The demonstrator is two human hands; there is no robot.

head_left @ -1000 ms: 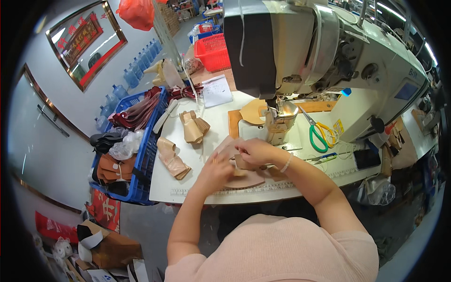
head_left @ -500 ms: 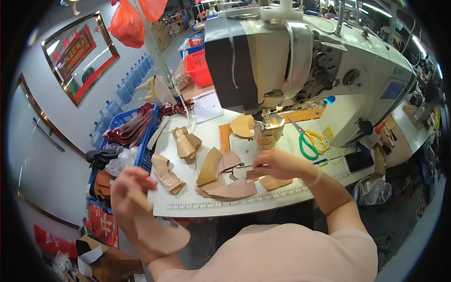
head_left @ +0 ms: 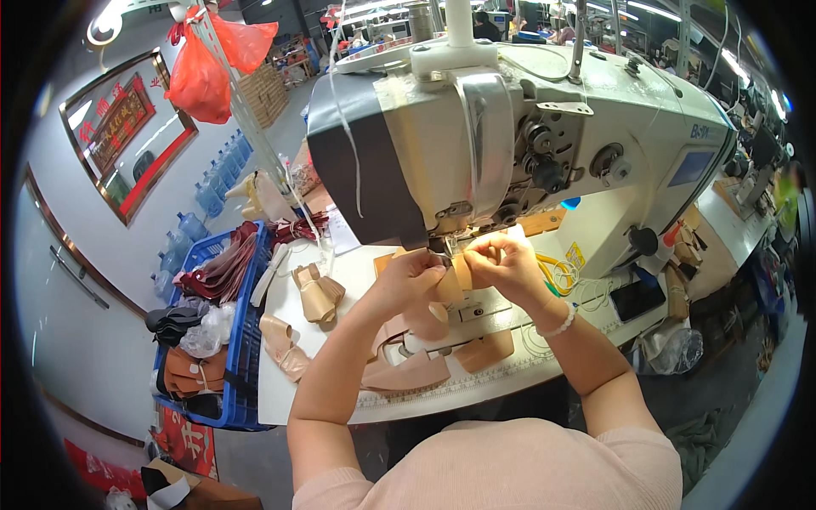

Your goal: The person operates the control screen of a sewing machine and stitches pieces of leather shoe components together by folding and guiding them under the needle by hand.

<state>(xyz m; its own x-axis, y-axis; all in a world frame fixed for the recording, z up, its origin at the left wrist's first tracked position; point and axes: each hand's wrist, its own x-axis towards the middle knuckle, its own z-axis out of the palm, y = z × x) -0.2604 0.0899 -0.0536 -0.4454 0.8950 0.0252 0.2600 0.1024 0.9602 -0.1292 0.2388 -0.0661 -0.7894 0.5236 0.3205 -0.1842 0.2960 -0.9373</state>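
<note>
1. Vs. 0.5 s ago: L hand (head_left: 412,276) was out past the table's L edge w/ a piece dangling; now it's back at the sewing machine (head_left: 484,127), close beside R hand (head_left: 507,259). R hand sits nearer the needle area, & the scissors (head_left: 557,276) are mostly hidden behind it.
2. L hand: thumb & fingers pinched tight, holding the pale pink piece (head_left: 427,321), which hangs just below them (exact grip pt. hard to see).
3. R hand: thumb & index closed on the tan strip (head_left: 462,274), other fingers curled; wrist w/ bead bracelet (head_left: 561,321). Both forearms angle in from below, elbows apart.
4. Work pcs. are in front of the needle, above the table; tan bundle (head_left: 317,293) lies to the L, nearer the blue basket (head_left: 246,361).
5. Writing: dark lettering on machine's R end, next to a small screen (head_left: 691,167); red characters on framed mirror (head_left: 127,132); printed scale on ruler strip (head_left: 399,398) along table's front edge.
</note>
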